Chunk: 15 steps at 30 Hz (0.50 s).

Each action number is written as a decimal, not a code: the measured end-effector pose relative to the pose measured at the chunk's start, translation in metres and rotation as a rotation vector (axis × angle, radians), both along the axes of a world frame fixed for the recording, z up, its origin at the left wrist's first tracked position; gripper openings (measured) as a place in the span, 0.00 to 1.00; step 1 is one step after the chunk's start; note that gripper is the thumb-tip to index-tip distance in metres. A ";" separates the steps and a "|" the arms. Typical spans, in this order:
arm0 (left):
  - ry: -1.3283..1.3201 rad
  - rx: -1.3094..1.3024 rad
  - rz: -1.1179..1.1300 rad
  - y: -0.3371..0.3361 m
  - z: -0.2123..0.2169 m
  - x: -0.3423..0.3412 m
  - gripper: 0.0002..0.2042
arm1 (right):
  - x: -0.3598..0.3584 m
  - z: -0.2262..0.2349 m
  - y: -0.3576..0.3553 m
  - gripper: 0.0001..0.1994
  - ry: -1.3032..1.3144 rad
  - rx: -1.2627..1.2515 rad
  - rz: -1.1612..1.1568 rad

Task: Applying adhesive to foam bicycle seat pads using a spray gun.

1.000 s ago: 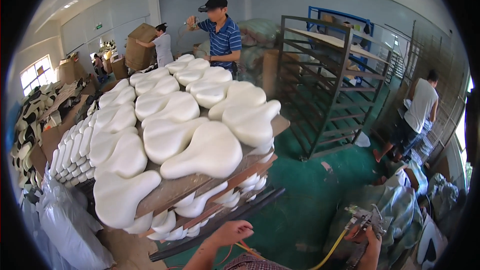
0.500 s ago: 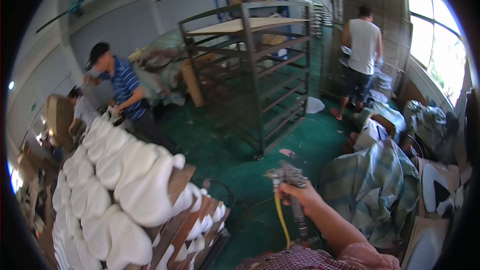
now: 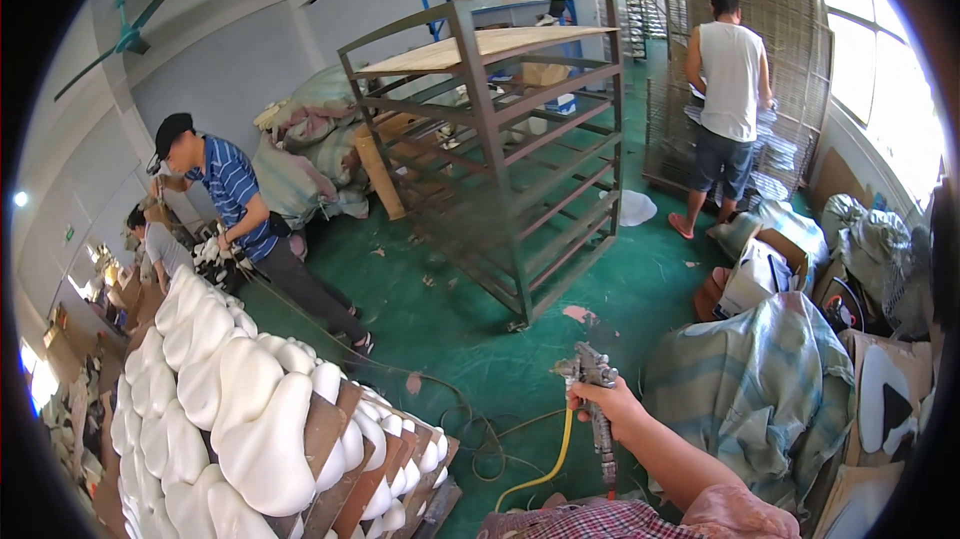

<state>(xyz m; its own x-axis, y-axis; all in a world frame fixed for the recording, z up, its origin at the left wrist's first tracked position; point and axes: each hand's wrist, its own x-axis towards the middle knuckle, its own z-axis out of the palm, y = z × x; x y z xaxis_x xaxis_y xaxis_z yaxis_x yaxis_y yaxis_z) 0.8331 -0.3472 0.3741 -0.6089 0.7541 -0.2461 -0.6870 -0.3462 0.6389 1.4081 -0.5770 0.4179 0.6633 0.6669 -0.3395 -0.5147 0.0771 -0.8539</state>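
My right hand (image 3: 619, 407) reaches out ahead, its fingers wrapped round a metal spray gun (image 3: 592, 371). A yellow hose (image 3: 562, 451) hangs from the gun and curves down to the left. To the left, and apart from my hand, rises a tall stack of smooth white sole-shaped pieces (image 3: 265, 444). They lie in layers on brown boards (image 3: 330, 439). My left hand is outside the picture.
A metal rack (image 3: 489, 129) on casters stands ahead. Covered bundles (image 3: 750, 389) line the right side. Thin hose (image 3: 470, 409) loops over the green floor. One co-worker (image 3: 235, 184) stands at left beyond the stack, another (image 3: 728, 79) at back right.
The view has shifted a little, so the stack sits lower. My right hand with the spray gun appears slightly lower and further right. The co-worker in the blue striped shirt now bends their head down.
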 end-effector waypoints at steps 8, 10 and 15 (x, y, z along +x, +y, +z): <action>0.099 0.145 0.021 0.008 0.016 -0.036 0.12 | -0.064 -0.003 0.086 0.06 -0.045 -0.104 0.067; 0.139 0.177 0.050 0.015 0.023 -0.061 0.13 | -0.094 0.007 0.110 0.06 -0.066 -0.118 0.078; 0.030 0.183 -0.011 0.026 0.001 -0.138 0.22 | -0.146 0.014 0.149 0.04 -0.083 -0.110 0.213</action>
<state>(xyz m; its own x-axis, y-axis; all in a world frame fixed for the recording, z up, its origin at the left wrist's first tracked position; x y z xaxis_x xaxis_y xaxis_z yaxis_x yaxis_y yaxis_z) 0.6949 -0.3210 0.3749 -0.6050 0.7915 -0.0864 -0.6732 -0.4505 0.5864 1.2621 -0.4284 0.4315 0.5404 0.7566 -0.3681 -0.4372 -0.1213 -0.8911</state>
